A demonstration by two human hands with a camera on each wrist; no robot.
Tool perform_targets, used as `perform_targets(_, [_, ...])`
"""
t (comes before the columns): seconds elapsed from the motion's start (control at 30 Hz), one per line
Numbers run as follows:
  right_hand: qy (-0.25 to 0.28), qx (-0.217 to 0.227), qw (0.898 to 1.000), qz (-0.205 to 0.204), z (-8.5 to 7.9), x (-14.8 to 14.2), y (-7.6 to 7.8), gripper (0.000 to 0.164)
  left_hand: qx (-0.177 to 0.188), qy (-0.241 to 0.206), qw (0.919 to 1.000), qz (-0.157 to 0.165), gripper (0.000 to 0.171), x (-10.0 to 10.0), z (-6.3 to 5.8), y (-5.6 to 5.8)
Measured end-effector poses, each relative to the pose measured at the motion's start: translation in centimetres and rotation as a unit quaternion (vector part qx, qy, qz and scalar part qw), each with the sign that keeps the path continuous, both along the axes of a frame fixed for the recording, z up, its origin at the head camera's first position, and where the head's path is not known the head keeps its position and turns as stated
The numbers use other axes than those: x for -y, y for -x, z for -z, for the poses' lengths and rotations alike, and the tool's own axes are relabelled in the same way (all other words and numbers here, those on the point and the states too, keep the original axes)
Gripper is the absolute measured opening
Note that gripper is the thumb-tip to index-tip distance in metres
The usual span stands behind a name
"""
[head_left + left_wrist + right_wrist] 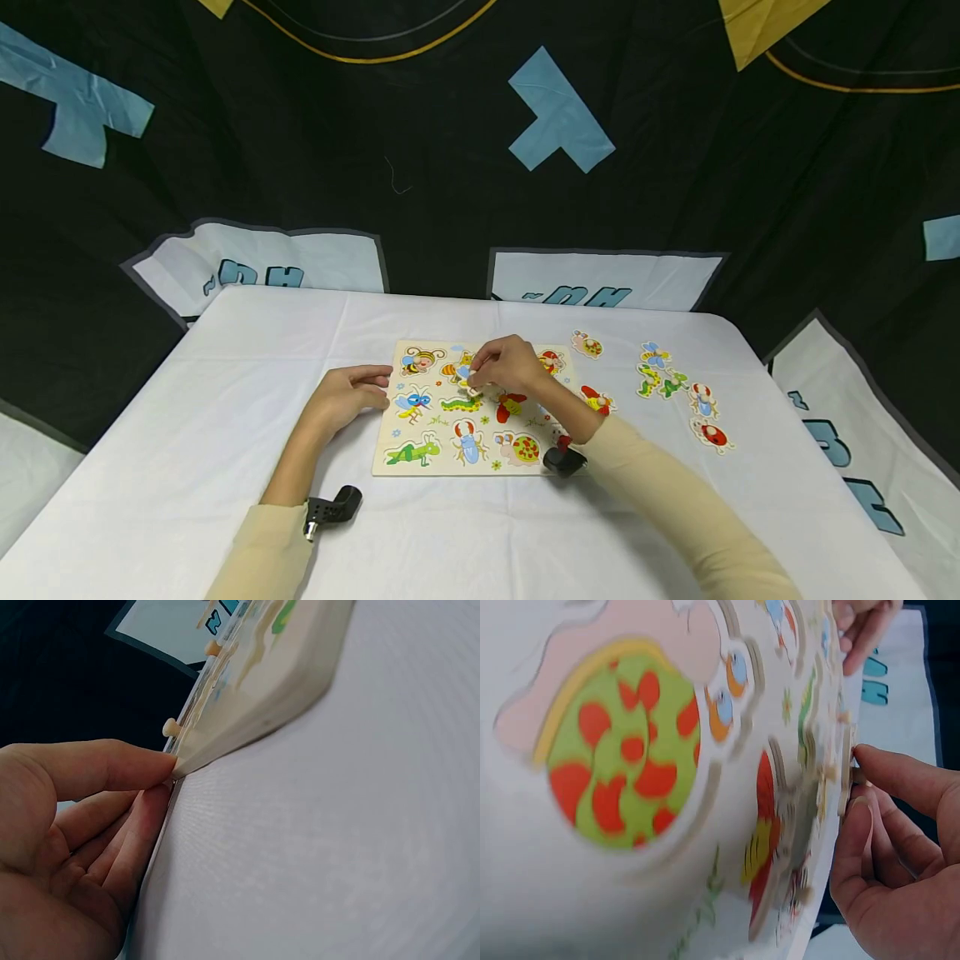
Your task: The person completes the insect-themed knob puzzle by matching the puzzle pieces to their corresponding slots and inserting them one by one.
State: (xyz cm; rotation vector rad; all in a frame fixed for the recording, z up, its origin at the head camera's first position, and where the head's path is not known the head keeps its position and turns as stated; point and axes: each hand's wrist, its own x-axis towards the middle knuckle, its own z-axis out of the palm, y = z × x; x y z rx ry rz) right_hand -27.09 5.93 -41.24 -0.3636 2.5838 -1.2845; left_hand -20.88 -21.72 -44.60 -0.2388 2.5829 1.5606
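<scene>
A wooden peg puzzle board (pixel 442 468) with painted insects lies flat on the white table. My right hand (pixel 510 367) is above its upper middle, thumb and fingers pinching the small peg of a puzzle piece (pixel 846 771). That piece appears edge-on in the right wrist view, so its picture is hidden. At the board's left edge rests my left hand (pixel 339 402), its thumb and fingertips touching the side. In the left wrist view, the thumb (pixel 112 766) meets the board's edge (pixel 255 727), with the other fingers loosely bent below.
Right of the board lie loose pieces: a snail (pixel 587 344), a blue-winged insect (pixel 655 355), a caterpillar (pixel 648 381), a grasshopper (pixel 673 383), a beetle (pixel 702 401) and a ladybug (pixel 712 436). A red-winged piece (pixel 596 400) lies by the board's right edge. A dark curtain (pixel 450 208) hangs behind.
</scene>
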Motion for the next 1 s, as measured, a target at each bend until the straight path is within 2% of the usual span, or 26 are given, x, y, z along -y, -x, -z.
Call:
perform_targets(0.27, [-0.010, -0.011, 0.999, -0.033, 0.7, 1.8, -0.7, 0.014, -0.003, -0.010, 0.9999, 0.004, 0.060, 0.0, 0.0, 0.1])
perform_targets(0.67, [0.009, -0.014, 0.997, -0.069, 0.9, 3.6, -1.8, 0.013, 0.000, -0.007, 1.0000, 0.000, 0.060, 0.0, -0.1, 0.0])
perform_targets(1.0, [-0.002, -0.011, 0.998, -0.065, 1.0, 4.9, -2.2, 0.012, 0.000, -0.005, 1.0000, 0.006, 0.058, 0.1, -0.1, -0.1])
